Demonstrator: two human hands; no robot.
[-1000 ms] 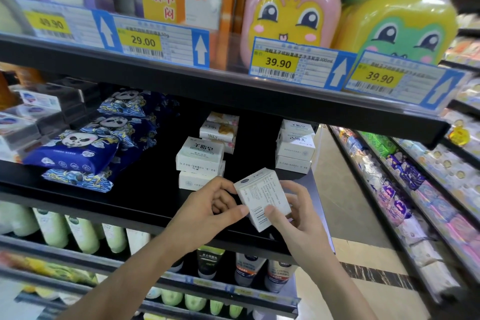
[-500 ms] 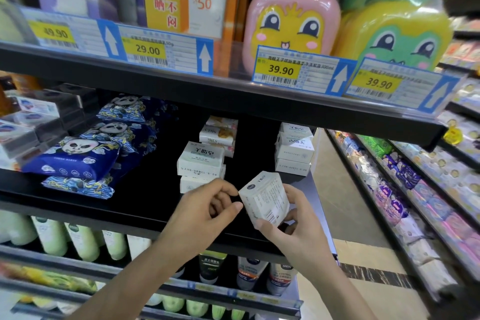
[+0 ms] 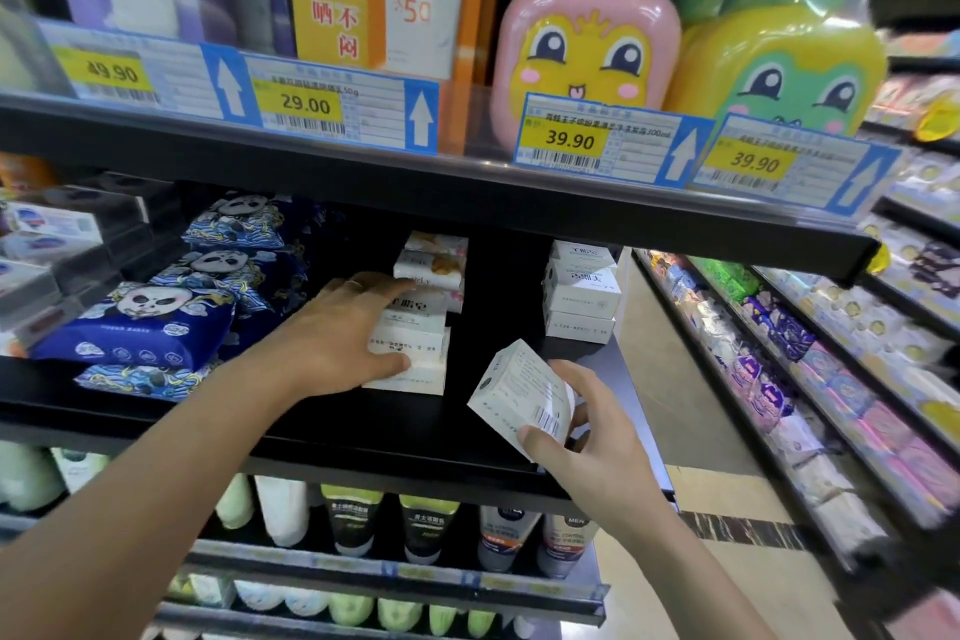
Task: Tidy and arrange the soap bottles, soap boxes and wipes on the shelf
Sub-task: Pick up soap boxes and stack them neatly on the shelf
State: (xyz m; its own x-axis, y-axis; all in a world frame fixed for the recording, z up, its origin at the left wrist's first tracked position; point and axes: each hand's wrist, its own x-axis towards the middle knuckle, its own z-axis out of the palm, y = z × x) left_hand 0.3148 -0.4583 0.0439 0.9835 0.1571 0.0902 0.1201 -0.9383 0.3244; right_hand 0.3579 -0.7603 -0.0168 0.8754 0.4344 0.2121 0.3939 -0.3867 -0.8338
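- A white soap box (image 3: 519,398) is tilted on one corner just above the front edge of the black shelf (image 3: 467,452), at about 5 o'clock from the middle of the view.
- The right hand (image 3: 587,431) holds this box from below and from the right; its thumb presses the barcode face and its fingers curl round the far side.
- The left hand (image 3: 337,338) lies at 10 o'clock from the held box, on a stack of white soap boxes (image 3: 415,343); its fingers are stretched over the top and its thumb touches the front of the lower box, so it grips the stack's left end.
- Behind that stack, at 12 o'clock, sits a smaller pile of boxes (image 3: 436,257) with orange print.
- At 2 o'clock from the held box stands another stack of white boxes (image 3: 582,296), near the shelf's right end.
- At 9 o'clock, well apart, blue panda wipes packs (image 3: 140,322) lie piled in a row.
- Below the shelf stand tubes (image 3: 353,520).
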